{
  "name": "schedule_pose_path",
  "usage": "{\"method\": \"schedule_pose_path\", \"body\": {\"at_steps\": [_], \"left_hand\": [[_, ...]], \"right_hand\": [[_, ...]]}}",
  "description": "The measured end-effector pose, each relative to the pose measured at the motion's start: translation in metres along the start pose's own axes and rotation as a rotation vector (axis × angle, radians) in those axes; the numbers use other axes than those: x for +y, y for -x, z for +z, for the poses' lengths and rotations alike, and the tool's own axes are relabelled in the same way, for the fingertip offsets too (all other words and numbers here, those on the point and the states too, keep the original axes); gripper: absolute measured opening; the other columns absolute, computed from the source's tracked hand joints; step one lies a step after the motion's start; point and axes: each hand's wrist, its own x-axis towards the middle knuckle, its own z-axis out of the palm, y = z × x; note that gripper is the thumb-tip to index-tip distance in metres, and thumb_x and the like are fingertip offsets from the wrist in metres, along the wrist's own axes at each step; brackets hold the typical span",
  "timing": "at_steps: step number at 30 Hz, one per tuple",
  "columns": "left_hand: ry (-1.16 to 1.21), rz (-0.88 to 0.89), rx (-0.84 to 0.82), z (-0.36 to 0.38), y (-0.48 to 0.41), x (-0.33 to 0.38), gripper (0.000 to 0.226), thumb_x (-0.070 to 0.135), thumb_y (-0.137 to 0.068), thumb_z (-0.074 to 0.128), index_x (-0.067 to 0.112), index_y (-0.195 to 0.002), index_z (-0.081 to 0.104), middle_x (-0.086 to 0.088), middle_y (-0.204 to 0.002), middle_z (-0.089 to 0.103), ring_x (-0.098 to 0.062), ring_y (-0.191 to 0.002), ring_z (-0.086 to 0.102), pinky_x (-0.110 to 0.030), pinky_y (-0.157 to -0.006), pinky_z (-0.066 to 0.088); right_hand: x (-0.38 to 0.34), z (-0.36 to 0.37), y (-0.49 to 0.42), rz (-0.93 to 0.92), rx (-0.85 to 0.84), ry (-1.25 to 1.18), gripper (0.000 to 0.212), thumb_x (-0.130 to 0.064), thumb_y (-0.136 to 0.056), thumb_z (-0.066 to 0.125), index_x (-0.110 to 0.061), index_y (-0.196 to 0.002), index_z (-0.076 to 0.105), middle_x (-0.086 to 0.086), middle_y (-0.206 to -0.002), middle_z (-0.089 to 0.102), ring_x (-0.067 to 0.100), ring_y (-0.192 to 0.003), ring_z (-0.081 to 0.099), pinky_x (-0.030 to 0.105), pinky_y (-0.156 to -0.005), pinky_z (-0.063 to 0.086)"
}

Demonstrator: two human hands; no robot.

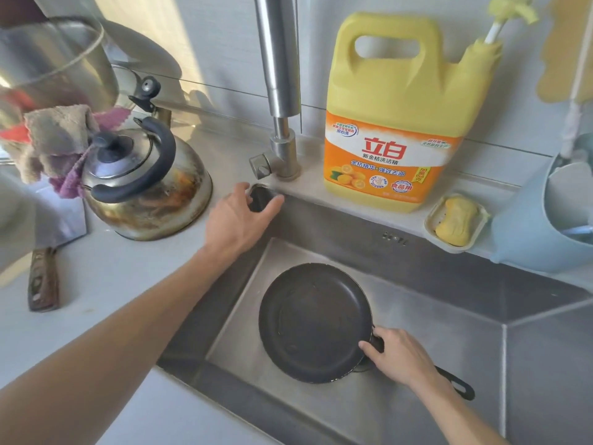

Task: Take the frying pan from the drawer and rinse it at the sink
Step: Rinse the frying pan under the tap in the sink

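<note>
A black frying pan (316, 322) lies flat in the steel sink (433, 364), its inside facing up and dry-looking. My right hand (398, 356) grips the pan's handle close to the bowl; the handle's end sticks out behind my wrist. My left hand (239, 220) hovers over the sink's back left corner, fingers spread and empty, just below the steel tap's lever (261, 165). The tap's column (279, 59) rises from the ledge behind the sink. No water is running.
A stained steel kettle (144, 184) with a rag draped beside it stands on the left counter, with a knife handle (43, 277) nearer me. A yellow detergent jug (407, 114), a soap dish (455, 220) and a blue bucket (529, 232) line the back ledge.
</note>
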Motion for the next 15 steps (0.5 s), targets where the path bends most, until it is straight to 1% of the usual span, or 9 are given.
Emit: {"method": "schedule_pose_path", "body": {"at_steps": [2, 3, 4, 6, 7, 8, 11, 13, 15], "left_hand": [[-0.010, -0.012, 0.011, -0.010, -0.015, 0.015, 0.095, 0.085, -0.090, 0.052, 0.014, -0.153, 0.058, -0.010, -0.138, 0.077, -0.038, -0.130, 0.070, -0.045, -0.102, 0.055], [-0.009, -0.018, 0.011, -0.013, -0.021, 0.020, 0.091, 0.083, -0.091, 0.052, 0.013, -0.148, 0.062, -0.011, -0.135, 0.078, -0.039, -0.128, 0.070, -0.043, -0.098, 0.054], [-0.003, -0.017, 0.016, -0.015, -0.026, 0.023, 0.083, 0.080, -0.093, 0.052, 0.013, -0.139, 0.068, -0.011, -0.129, 0.079, -0.040, -0.123, 0.071, -0.042, -0.092, 0.052], [-0.013, 0.007, 0.033, -0.017, -0.033, 0.025, 0.064, 0.072, -0.096, 0.052, 0.015, -0.113, 0.075, -0.012, -0.113, 0.081, -0.041, -0.107, 0.073, -0.038, -0.081, 0.049], [-0.029, 0.018, 0.040, -0.017, -0.035, 0.025, 0.058, 0.068, -0.096, 0.051, 0.015, -0.103, 0.073, -0.014, -0.105, 0.080, -0.041, -0.098, 0.071, -0.039, -0.078, 0.048], [-0.045, 0.026, 0.042, -0.018, -0.035, 0.025, 0.055, 0.064, -0.097, 0.050, 0.014, -0.097, 0.072, -0.015, -0.100, 0.078, -0.041, -0.092, 0.068, -0.040, -0.077, 0.048], [-0.049, 0.035, 0.019, -0.020, -0.034, 0.025, 0.055, 0.057, -0.099, 0.044, 0.008, -0.094, 0.069, -0.020, -0.096, 0.075, -0.043, -0.087, 0.065, -0.045, -0.077, 0.052], [-0.012, 0.024, -0.009, -0.021, -0.037, 0.022, 0.058, 0.056, -0.095, 0.038, 0.006, -0.092, 0.068, -0.021, -0.094, 0.077, -0.044, -0.087, 0.069, -0.049, -0.080, 0.059], [0.017, 0.011, -0.032, -0.022, -0.043, 0.016, 0.062, 0.058, -0.088, 0.035, 0.007, -0.094, 0.070, -0.022, -0.095, 0.079, -0.045, -0.090, 0.075, -0.054, -0.087, 0.064]], "right_hand": [[0.001, 0.001, -0.001, 0.002, -0.002, -0.006, 0.040, -0.061, -0.095, 0.060, -0.034, -0.069, 0.047, -0.009, -0.074, 0.066, 0.022, -0.075, 0.065, 0.037, -0.066, 0.053], [0.002, 0.001, -0.001, 0.001, -0.004, -0.009, 0.040, -0.061, -0.095, 0.060, -0.033, -0.069, 0.048, -0.009, -0.073, 0.066, 0.021, -0.074, 0.065, 0.037, -0.066, 0.054], [0.003, 0.001, -0.002, 0.002, -0.007, -0.012, 0.040, -0.061, -0.094, 0.060, -0.032, -0.069, 0.048, -0.009, -0.071, 0.065, 0.022, -0.073, 0.065, 0.037, -0.066, 0.053], [0.004, 0.002, -0.005, -0.002, -0.010, -0.007, 0.042, -0.062, -0.093, 0.060, -0.030, -0.068, 0.047, -0.007, -0.068, 0.063, 0.023, -0.073, 0.064, 0.037, -0.064, 0.052], [0.005, 0.002, -0.006, -0.002, -0.012, -0.005, 0.044, -0.062, -0.093, 0.060, -0.029, -0.068, 0.047, -0.007, -0.067, 0.062, 0.023, -0.072, 0.064, 0.037, -0.063, 0.051], [0.005, 0.002, -0.006, 0.000, -0.012, -0.004, 0.044, -0.061, -0.094, 0.061, -0.028, -0.067, 0.047, -0.007, -0.066, 0.061, 0.022, -0.071, 0.063, 0.036, -0.061, 0.049], [0.004, 0.001, -0.007, 0.005, -0.014, -0.002, 0.046, -0.060, -0.094, 0.063, -0.024, -0.069, 0.052, -0.006, -0.063, 0.058, 0.022, -0.069, 0.061, 0.034, -0.057, 0.043], [0.003, 0.001, -0.008, 0.010, -0.016, -0.002, 0.046, -0.061, -0.093, 0.063, -0.020, -0.074, 0.058, -0.004, -0.065, 0.060, 0.023, -0.070, 0.061, 0.035, -0.058, 0.045], [0.003, 0.000, -0.008, 0.015, -0.020, 0.001, 0.046, -0.063, -0.093, 0.062, -0.019, -0.079, 0.062, -0.003, -0.067, 0.063, 0.025, -0.072, 0.062, 0.037, -0.060, 0.047]]}}
